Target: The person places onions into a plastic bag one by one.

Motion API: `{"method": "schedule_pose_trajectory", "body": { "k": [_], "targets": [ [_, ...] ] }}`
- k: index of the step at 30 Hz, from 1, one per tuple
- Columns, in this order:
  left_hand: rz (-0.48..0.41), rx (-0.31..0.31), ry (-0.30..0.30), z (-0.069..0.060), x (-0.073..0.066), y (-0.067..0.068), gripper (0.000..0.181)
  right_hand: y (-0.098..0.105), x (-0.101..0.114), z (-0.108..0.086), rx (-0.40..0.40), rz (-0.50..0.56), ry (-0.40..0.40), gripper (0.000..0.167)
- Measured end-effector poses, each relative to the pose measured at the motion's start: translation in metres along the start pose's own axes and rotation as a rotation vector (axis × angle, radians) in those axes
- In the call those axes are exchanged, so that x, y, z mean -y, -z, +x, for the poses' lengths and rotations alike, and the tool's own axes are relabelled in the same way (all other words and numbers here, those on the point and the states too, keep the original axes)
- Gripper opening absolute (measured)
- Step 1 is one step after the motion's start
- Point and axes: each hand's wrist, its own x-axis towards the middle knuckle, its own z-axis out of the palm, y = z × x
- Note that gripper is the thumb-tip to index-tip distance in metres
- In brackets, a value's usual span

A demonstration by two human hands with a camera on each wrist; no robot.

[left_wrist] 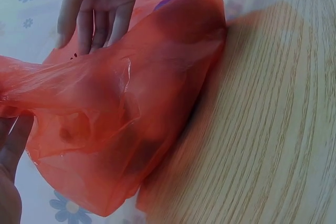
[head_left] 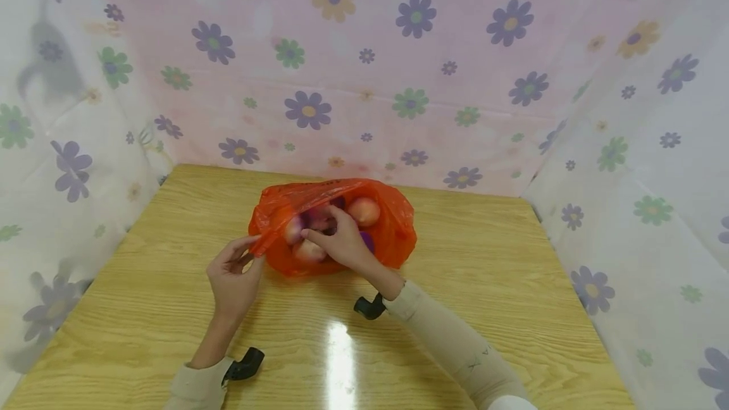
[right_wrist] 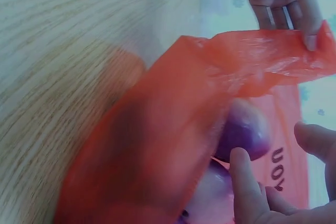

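Note:
An orange-red plastic bag (head_left: 398, 233) lies on its side on the table, its mouth facing me. Inside are several round, smooth pieces, some purple and pale, one peach-coloured (head_left: 364, 211); I cannot tell their kind. At the bag's left, my left hand (head_left: 235, 277) pinches the rim between thumb and fingers and holds it out. My right hand (head_left: 348, 242) reaches into the mouth, thumb and fingers spread apart. In the right wrist view, a fingertip of that hand is close to a purple-and-pale round piece (right_wrist: 244, 129); contact is unclear.
The wood-grain table (head_left: 484, 309) extends on both sides of the bag and in front. Flower-printed cloth (head_left: 364, 68) hangs behind and along both sides. Black curved devices (head_left: 245, 364) sit at both wrists.

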Motion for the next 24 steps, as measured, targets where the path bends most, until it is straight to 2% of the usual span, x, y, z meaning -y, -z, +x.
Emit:
{"method": "schedule_pose_trajectory", "body": {
  "k": [4, 8, 10, 12, 15, 18, 20, 23, 24],
  "targets": [
    [0.008, 0.02, 0.012, 0.0, -0.001, 0.002, 0.027, 0.009, 0.004, -0.009, 0.036, 0.063, -0.045, 0.05],
    [0.047, 0.072, 0.031, 0.0, -0.001, 0.007, 0.033, 0.023, 0.01, -0.021, 0.063, 0.144, -0.07, 0.05],
    [0.059, 0.106, 0.017, 0.0, 0.0, 0.01, 0.036, 0.032, 0.015, -0.028, 0.069, 0.178, -0.069, 0.047],
    [0.058, 0.142, -0.029, 0.0, 0.002, 0.013, 0.038, 0.041, 0.018, -0.035, 0.068, 0.215, -0.048, 0.043],
    [0.083, 0.201, -0.129, 0.002, 0.002, 0.016, 0.045, 0.056, 0.018, -0.048, 0.043, 0.245, 0.009, 0.037],
    [0.163, 0.252, -0.214, 0.004, -0.001, 0.018, 0.051, 0.069, 0.014, -0.061, 0.002, 0.285, 0.069, 0.033],
    [0.221, 0.279, -0.254, 0.006, -0.004, 0.02, 0.053, 0.077, 0.012, -0.069, -0.041, 0.312, 0.107, 0.032],
    [0.304, 0.317, -0.304, 0.008, -0.007, 0.026, 0.045, 0.091, 0.007, -0.081, -0.121, 0.337, 0.174, 0.031],
    [0.326, 0.33, -0.316, 0.008, -0.008, 0.028, 0.048, 0.096, 0.005, -0.085, -0.149, 0.339, 0.195, 0.031]
  ]
}}
